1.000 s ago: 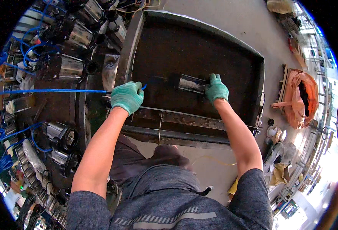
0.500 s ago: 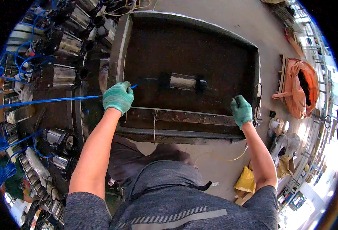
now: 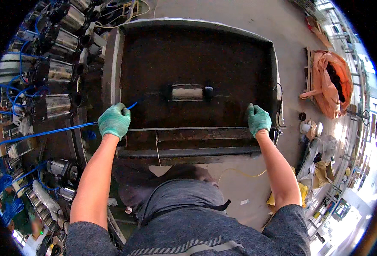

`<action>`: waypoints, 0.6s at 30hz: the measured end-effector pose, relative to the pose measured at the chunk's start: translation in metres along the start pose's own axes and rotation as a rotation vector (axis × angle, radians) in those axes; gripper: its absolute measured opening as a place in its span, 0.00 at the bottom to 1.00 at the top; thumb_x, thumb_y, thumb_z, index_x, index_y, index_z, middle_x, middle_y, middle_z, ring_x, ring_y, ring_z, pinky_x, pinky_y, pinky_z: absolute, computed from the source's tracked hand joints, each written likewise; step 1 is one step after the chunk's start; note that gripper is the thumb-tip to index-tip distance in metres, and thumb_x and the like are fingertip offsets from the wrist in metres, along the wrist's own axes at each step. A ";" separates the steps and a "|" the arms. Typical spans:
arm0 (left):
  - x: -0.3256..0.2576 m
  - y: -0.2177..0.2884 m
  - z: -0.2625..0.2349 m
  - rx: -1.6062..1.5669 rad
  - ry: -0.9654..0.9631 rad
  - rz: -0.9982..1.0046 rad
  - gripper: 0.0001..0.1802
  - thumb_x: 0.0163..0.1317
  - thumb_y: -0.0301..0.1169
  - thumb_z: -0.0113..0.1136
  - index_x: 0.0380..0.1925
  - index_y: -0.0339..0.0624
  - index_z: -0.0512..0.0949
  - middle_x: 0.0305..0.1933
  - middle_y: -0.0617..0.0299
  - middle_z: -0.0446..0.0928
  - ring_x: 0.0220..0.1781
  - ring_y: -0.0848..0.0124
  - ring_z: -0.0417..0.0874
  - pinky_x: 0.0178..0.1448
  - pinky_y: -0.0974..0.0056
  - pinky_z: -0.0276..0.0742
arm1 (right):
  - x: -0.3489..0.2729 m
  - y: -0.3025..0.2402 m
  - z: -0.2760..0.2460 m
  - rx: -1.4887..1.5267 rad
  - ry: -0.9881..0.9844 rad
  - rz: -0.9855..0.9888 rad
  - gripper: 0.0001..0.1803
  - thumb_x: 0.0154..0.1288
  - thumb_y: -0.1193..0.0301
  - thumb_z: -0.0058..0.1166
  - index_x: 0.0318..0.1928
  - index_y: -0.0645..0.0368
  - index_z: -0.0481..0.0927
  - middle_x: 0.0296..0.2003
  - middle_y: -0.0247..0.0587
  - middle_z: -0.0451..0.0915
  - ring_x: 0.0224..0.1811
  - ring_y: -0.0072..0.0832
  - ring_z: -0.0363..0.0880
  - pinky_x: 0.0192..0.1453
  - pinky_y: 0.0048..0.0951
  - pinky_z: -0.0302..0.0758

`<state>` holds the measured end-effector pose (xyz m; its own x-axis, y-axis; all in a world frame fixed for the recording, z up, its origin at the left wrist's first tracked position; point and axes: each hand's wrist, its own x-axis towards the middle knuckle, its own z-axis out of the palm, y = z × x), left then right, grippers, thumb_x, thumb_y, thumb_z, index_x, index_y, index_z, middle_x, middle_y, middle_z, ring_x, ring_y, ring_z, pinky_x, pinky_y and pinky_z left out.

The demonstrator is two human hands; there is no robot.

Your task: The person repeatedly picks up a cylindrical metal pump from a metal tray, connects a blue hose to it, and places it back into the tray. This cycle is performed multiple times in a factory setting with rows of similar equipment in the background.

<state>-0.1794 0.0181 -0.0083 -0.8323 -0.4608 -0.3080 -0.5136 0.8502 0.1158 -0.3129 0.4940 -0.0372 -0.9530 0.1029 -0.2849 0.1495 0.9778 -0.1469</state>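
Just ahead of your body sits a wide, dark tank (image 3: 116,64); work over its near edge with both arms clear of its walls. Inside it, around the middle but closer to the near edge than the far one, a cylinder (image 3: 187,92) lies on its side, its length running left to right. Its barrel looks silvery and rather dull, set between black ends; neither hand touches it. By the tank's near left corner, your left hand (image 3: 114,120) is closed around a blue cable (image 3: 60,129). Beside the right wall, your right hand (image 3: 259,120) has its fingers curled; whether they hold anything cannot be told. Thinnest of all, the cable comes in from the left and pokes out toward the cylinder; any join is too dark to see. Best draw it gently and evenly, avoiding a sharp kink at the left wall.
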 end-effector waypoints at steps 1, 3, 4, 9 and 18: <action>0.000 0.000 0.000 0.005 -0.003 0.003 0.12 0.68 0.41 0.58 0.40 0.50 0.85 0.45 0.53 0.86 0.48 0.48 0.86 0.53 0.48 0.81 | -0.001 -0.001 -0.003 -0.018 -0.023 0.000 0.28 0.77 0.44 0.42 0.38 0.52 0.85 0.39 0.55 0.86 0.46 0.60 0.83 0.49 0.57 0.78; 0.001 0.000 0.000 0.009 -0.003 0.009 0.12 0.68 0.42 0.58 0.41 0.50 0.86 0.46 0.53 0.86 0.49 0.48 0.86 0.53 0.48 0.82 | -0.002 -0.001 -0.003 -0.035 -0.021 0.000 0.28 0.77 0.44 0.42 0.38 0.52 0.85 0.39 0.55 0.86 0.47 0.60 0.83 0.50 0.57 0.78; 0.001 0.000 0.000 0.012 -0.006 0.002 0.12 0.68 0.42 0.58 0.41 0.50 0.86 0.46 0.53 0.86 0.49 0.48 0.86 0.53 0.48 0.81 | -0.002 -0.002 -0.003 -0.042 -0.022 -0.003 0.28 0.77 0.44 0.42 0.38 0.52 0.85 0.40 0.54 0.86 0.47 0.60 0.83 0.50 0.57 0.78; 0.001 0.001 0.001 0.036 -0.006 -0.003 0.13 0.68 0.42 0.57 0.42 0.50 0.85 0.46 0.53 0.86 0.48 0.48 0.86 0.52 0.47 0.81 | -0.002 -0.006 -0.008 -0.057 -0.057 0.002 0.27 0.77 0.45 0.42 0.38 0.52 0.85 0.41 0.54 0.86 0.47 0.59 0.83 0.51 0.56 0.78; 0.000 0.000 0.003 0.018 0.031 -0.002 0.13 0.67 0.43 0.58 0.40 0.50 0.85 0.45 0.53 0.86 0.48 0.47 0.86 0.52 0.47 0.81 | 0.001 -0.004 -0.007 -0.063 -0.092 0.003 0.26 0.77 0.45 0.42 0.41 0.51 0.86 0.41 0.53 0.86 0.48 0.58 0.83 0.52 0.55 0.79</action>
<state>-0.1788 0.0193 -0.0108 -0.8374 -0.4701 -0.2789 -0.5119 0.8534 0.0982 -0.3160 0.4913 -0.0303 -0.9241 0.0915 -0.3710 0.1325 0.9874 -0.0867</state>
